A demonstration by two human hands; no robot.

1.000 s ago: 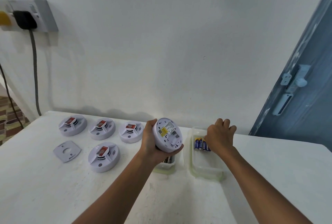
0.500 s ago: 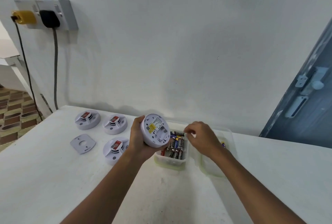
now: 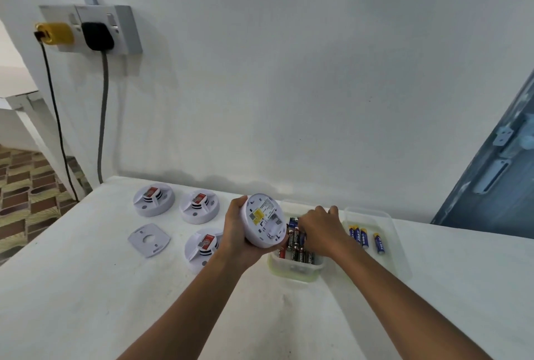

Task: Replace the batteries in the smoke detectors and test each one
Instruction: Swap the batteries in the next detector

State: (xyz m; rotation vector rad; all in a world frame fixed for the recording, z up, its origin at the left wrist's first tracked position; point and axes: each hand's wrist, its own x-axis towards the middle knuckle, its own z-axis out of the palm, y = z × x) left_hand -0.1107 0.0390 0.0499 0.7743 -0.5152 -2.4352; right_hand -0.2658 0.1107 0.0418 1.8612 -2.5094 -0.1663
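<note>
A person's left hand (image 3: 241, 236) wraps its grip around a round white smoke detector (image 3: 264, 221), held tilted above a white desk (image 3: 86, 302) with its labelled underside turned toward the camera. The detector hangs just left of a small clear tub (image 3: 294, 270) packed with dark red-and-black batteries (image 3: 297, 248), overlapping the tub's left edge in this view.

The right hand (image 3: 320, 229) reaches down into that tub, knuckles up and fingers bent among the batteries; the fingertips are hidden, so whether the grip has closed on a battery cannot be told.

Just right of the tub lies a shallow clear tray (image 3: 398, 261) with several blue-and-yellow batteries (image 3: 359, 235) lying loose inside it.

Left of the tub, three more smoke detectors rest face-up on the desk, each with a red label: one far left near the wall (image 3: 153, 199), one beside it (image 3: 199, 206), and one nearer the camera (image 3: 202, 247), partly hidden behind the left wrist. A flat grey mounting plate (image 3: 148, 239) lies further left of that last detector.

On the wall above and left of the tub, a double socket (image 3: 121, 28) carries a yellow plug (image 3: 55, 33) and a black plug (image 3: 97, 36), their cables trailing down. A blue-grey door (image 3: 497, 180) stands to the tub's right.
</note>
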